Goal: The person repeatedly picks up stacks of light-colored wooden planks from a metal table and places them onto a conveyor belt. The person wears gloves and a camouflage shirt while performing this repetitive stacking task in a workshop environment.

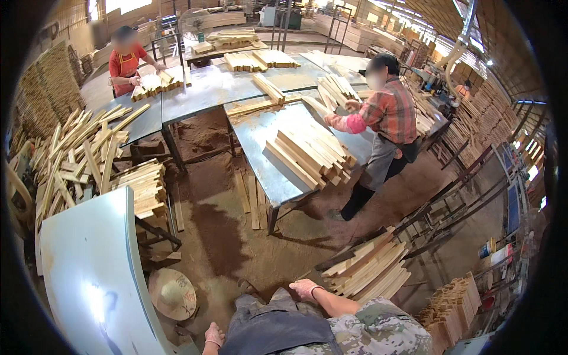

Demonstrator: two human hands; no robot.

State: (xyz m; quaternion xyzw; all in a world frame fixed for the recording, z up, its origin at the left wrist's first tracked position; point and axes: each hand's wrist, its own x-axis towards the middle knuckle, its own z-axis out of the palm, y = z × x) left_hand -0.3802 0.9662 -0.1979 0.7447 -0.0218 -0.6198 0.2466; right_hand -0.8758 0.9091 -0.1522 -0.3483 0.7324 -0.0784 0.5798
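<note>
My right hand (306, 289), in a pale pinkish glove, hangs in front of my dark apron (278, 328). Its fingers look loosely apart and hold nothing that I can see. Close to its right lies a stack of long pale wood strips (373, 266). My left hand (214, 335), gloved too, is low by my left side. Its fingers are too small and too much turned away to read, and I see no object in it. A straw-coloured round hat (172, 294) is nearest to that hand, up and to the left, apart from it.
A large pale smooth panel (89, 266) stands at left, before a heap of loose strips (77, 160). Ahead, a metal table (254, 142) bears stacked strips (307, 151). A person in plaid (390, 112) handles strips there; another in red (125, 62) works far left. Sawdust covers the floor (219, 231).
</note>
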